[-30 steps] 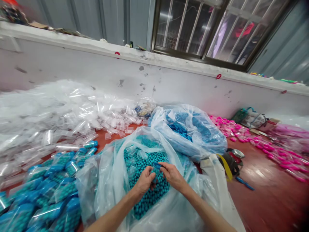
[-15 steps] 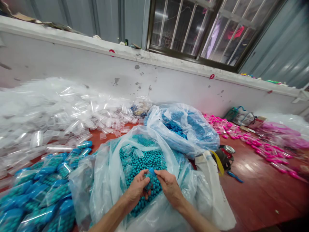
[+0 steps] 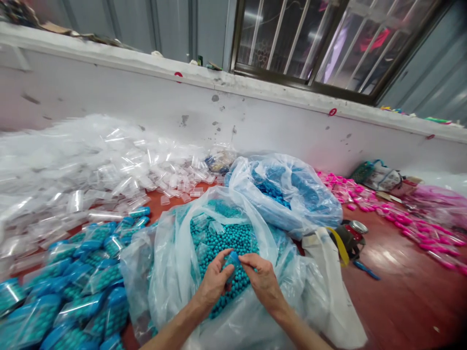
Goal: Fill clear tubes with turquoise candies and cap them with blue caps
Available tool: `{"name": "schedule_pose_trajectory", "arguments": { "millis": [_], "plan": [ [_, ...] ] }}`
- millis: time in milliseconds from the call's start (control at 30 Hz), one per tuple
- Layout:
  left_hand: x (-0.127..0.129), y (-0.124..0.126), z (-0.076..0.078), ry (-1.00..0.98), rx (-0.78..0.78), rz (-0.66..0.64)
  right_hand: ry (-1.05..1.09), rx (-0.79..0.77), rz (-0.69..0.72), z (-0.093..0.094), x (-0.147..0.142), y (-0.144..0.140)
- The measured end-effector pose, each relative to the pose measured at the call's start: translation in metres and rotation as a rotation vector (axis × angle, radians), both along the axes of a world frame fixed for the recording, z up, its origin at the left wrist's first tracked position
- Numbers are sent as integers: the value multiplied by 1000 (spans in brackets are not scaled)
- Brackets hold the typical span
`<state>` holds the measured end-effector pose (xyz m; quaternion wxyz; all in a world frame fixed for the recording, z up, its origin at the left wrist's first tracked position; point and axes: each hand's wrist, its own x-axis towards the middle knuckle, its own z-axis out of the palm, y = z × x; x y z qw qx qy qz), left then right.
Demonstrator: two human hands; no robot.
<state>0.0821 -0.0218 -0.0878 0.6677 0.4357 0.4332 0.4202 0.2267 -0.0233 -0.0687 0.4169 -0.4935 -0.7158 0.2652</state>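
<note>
Both hands meet over the open clear sack of teal beads (image 3: 222, 243). The left hand (image 3: 214, 282) and the right hand (image 3: 263, 281) together pinch one small blue-topped pouch (image 3: 231, 262), which sits between their fingertips, just above the bead surface. The left hand grips its left edge, thumb on top; the right hand grips the right edge, fingers curled under. The pouch's long axis appears to run away from the person, blue end uppermost; its fill cannot be told. Neither hand is nearer: the pouch is central to both. The pile of filled pouches (image 3: 73, 296) lies to the left on the red bench (image 3: 401, 291), on the left hand's side. Empty clear pouches (image 3: 95, 170) lie beyond.
</note>
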Motion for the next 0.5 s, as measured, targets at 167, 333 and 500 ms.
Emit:
{"name": "schedule_pose_trajectory", "arguments": {
  "millis": [167,333,500],
  "plan": [
    [1,-4,0,23,-16,42,-85,145,113,-4,2,-5],
    [0,-6,1,85,63,110,38,115,144,-6,1,-6],
    [-12,-5,3,8,8,-16,393,-394,-5,-7,1,12]
  ]
}}
